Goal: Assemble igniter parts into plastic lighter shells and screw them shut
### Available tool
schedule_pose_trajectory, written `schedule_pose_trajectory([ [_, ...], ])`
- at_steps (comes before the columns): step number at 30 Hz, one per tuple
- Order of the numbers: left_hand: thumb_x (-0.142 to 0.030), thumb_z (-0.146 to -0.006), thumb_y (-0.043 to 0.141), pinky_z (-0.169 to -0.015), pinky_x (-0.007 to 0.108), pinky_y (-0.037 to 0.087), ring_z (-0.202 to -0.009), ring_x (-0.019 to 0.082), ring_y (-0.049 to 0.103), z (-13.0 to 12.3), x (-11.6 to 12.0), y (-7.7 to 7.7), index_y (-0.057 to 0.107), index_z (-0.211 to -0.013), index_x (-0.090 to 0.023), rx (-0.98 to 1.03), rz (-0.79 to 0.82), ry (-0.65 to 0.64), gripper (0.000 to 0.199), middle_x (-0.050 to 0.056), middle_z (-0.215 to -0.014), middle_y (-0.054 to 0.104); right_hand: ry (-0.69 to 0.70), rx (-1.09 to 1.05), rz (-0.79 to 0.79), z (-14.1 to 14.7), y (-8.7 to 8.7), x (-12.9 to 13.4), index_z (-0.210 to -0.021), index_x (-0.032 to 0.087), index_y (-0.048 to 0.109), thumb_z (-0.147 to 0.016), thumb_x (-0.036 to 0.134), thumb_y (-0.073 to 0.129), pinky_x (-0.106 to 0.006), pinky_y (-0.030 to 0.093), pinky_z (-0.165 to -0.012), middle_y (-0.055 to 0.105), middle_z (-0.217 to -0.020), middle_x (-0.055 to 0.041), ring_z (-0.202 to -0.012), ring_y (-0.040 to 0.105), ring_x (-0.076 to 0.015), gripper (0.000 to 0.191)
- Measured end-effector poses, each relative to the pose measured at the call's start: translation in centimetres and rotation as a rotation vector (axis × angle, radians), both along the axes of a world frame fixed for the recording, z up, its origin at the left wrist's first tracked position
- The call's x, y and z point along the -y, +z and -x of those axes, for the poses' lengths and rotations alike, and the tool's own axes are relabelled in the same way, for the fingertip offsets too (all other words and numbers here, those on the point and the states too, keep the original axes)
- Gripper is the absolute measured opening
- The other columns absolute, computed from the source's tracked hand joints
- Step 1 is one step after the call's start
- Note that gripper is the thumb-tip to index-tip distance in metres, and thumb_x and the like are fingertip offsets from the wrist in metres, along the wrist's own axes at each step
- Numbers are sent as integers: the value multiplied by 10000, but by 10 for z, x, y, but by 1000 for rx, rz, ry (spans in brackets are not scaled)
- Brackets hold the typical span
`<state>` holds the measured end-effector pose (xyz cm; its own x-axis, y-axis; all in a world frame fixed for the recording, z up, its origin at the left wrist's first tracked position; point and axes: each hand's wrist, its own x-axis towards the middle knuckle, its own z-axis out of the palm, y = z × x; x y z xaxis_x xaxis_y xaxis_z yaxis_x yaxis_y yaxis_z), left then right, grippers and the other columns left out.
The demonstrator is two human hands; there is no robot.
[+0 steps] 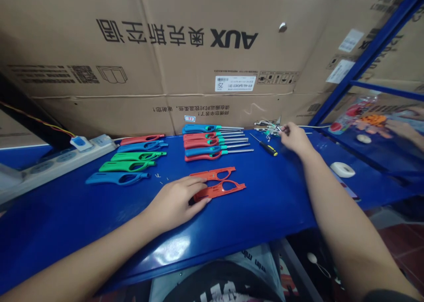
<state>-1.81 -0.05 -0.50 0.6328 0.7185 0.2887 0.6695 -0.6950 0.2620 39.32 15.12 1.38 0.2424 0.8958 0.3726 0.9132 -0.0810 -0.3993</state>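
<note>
My left hand (pixel 180 199) rests on the table with its fingers and thumb closed around the rear end of an orange-red lighter casing half (pixel 228 187). A matching casing half (pixel 215 173) lies just beyond it, near my fingertips. Both show their hollow inner side. At the back right, my right hand (pixel 293 137) pinches at the edge of a pile of small metal and wired parts (pixel 267 126); what sits between its fingertips is too small to make out. A yellow-and-black screwdriver (pixel 270 148) lies left of that hand.
Several assembled lighters (pixel 202 140) with metal tubes lie in a row at the back. More coloured casings (pixel 132 156) are to the left, beside a power strip (pixel 59 160). A white oval object (pixel 342 169) lies right. Another person's hand (pixel 406 129) is beyond the blue frame (pixel 341 94).
</note>
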Motion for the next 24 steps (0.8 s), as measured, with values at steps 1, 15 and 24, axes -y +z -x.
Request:
schedule_pose_trajectory([
  [1,-365,-969,574,-907,415,597,-1106,266,696,0,0,0,707,-1138,-210,-1,5,1,265,60,-1187,738,32,-20,-45,3,2,1,-850,220,516,-826,206,576,-343,494,-770,668,-848,-81,-791,633,-230,67],
  [15,-338,-933,628,-811,307,559,-888,204,710,18,-9,26,717,-959,-214,51,-30,-94,155,50,-951,744,711,-115,-254,85,23,56,-975,204,610,-923,323,597,-274,474,-644,636,-828,-33,-727,600,-167,130],
  [24,-270,-895,730,-983,404,468,-1113,247,614,-2,5,22,633,-1213,-197,326,-371,109,340,106,-1189,676,1162,-59,-256,149,7,104,-1051,212,614,-940,183,599,-274,523,-697,687,-930,-45,-796,644,-152,115],
])
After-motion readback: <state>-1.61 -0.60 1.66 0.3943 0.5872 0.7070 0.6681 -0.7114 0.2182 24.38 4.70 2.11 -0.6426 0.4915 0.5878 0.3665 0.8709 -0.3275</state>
